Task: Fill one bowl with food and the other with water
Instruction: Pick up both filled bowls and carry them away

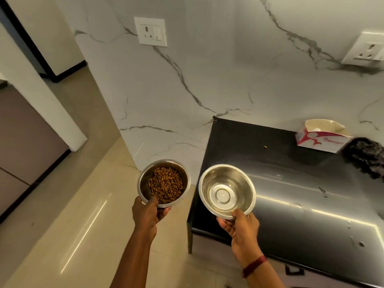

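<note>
Gripping rims — left hand (146,215) held kibble bowl (143,183) over floor tiles (83,204), right hand (241,227) held second bowl (246,183) over glossy black counter (291,204); marble wall (207,80) behind.

Brown kibble (166,185), silver bowls (227,191), black counter (291,204), grey-veined white wall (187,80)

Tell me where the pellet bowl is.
Head view, left of centre: the left hand holds the pellet bowl over the floor, beside the shiny bowl in the right hand.
</note>
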